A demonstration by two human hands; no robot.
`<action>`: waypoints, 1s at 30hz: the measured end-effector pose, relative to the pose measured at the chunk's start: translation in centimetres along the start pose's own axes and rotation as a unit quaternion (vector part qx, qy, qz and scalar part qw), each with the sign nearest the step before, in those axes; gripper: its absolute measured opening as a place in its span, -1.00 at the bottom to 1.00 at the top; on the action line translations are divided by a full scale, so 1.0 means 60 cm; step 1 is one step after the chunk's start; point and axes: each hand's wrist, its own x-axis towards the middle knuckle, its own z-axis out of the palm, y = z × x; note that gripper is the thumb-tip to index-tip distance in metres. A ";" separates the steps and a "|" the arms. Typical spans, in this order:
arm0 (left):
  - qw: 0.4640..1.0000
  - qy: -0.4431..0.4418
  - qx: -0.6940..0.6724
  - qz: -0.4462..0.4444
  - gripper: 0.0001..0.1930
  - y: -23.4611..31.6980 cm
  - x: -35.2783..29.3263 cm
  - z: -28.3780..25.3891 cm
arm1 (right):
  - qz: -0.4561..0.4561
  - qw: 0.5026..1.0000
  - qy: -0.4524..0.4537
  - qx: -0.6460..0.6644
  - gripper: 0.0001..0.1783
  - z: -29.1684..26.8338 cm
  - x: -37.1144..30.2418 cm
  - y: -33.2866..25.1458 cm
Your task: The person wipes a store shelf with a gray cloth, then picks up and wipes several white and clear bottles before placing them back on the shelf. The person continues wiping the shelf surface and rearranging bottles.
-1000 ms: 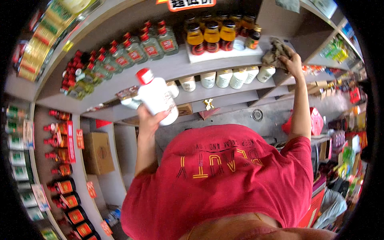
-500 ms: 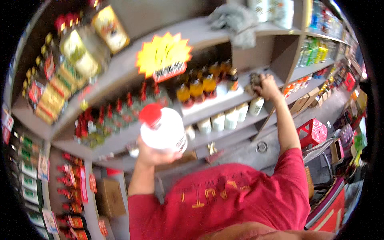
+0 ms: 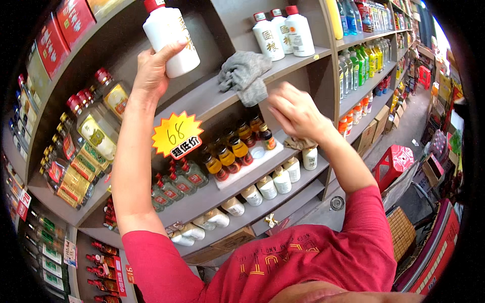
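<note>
My left hand (image 3: 154, 68) is raised high, closed around a white bottle (image 3: 172, 38) with a red cap. The bottle tilts slightly in front of the upper shelf. My right hand (image 3: 298, 112) is in the air just right of a crumpled grey cloth (image 3: 247, 76), which hangs over the edge of that shelf. Its fingers are loosely bent, a little blurred, and no object shows in them. Below the hand, a brownish cloth (image 3: 300, 144) lies on the lower shelf, beside small dark-capped bottles of amber liquid (image 3: 240, 147).
Three white bottles (image 3: 285, 35) with red caps stand on the upper shelf. A yellow starburst price sign (image 3: 177, 134) juts out from the shelf edge. White jars (image 3: 268, 188) line a lower shelf, and large clear bottles (image 3: 96, 129) stand left. A red stool (image 3: 394, 164) is at right.
My left hand has raised the white bottle up and leftward. My right hand has come off the brownish cloth and moved up and left toward the grey cloth. The view has shifted too.
</note>
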 end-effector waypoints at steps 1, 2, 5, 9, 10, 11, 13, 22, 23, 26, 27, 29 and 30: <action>1.000 0.005 0.002 0.007 -0.42 -0.002 0.013 0.007 | -0.018 1.000 -0.013 -0.021 -0.76 0.002 0.035 0.018; 1.000 0.013 0.006 0.012 -0.42 -0.005 0.024 0.013 | -0.031 0.998 -0.021 -0.052 -0.66 0.016 0.070 0.041; 0.999 0.023 -0.029 0.017 -0.44 -0.006 0.060 0.028 | 0.065 0.974 -0.194 -0.102 -0.26 0.068 0.159 0.115; 0.998 0.042 -0.045 0.005 -0.46 -0.006 0.071 0.022 | 0.181 0.915 -0.357 -0.048 -0.28 0.121 0.191 0.111; 0.998 0.056 -0.035 -0.005 -0.46 -0.003 0.070 0.024 | 0.169 0.900 -0.396 -0.059 -0.36 0.122 0.198 0.107; 0.998 0.056 -0.035 -0.008 -0.48 -0.006 0.072 0.029 | 0.156 0.913 -0.374 -0.048 -0.43 0.121 0.190 0.111; 0.997 0.060 -0.040 -0.015 -0.50 -0.014 0.076 0.039 | 0.123 0.936 -0.328 -0.023 -0.55 0.117 0.180 0.108; 0.992 0.064 -0.012 -0.110 -0.45 -0.113 0.098 0.114 | -0.027 0.971 -0.225 0.077 -0.78 -0.052 0.008 0.023; 0.992 0.053 -0.017 -0.111 -0.46 -0.125 0.104 0.135 | 0.007 0.973 -0.210 0.099 -0.74 -0.069 -0.031 0.020; 0.990 0.040 0.003 -0.136 -0.45 -0.162 0.122 0.172 | 0.088 0.965 -0.141 0.202 -0.73 -0.104 -0.128 0.014; 0.989 0.039 0.019 -0.141 -0.43 -0.178 0.130 0.181 | 0.131 0.955 -0.132 0.231 -0.73 -0.114 -0.156 0.009; 0.985 0.045 0.056 -0.155 -0.39 -0.200 0.146 0.199 | 0.204 0.936 -0.116 0.263 -0.72 -0.129 -0.201 0.006; 0.984 0.053 0.067 -0.159 -0.37 -0.212 0.149 0.204 | 0.234 0.928 -0.111 0.269 -0.72 -0.131 -0.223 0.009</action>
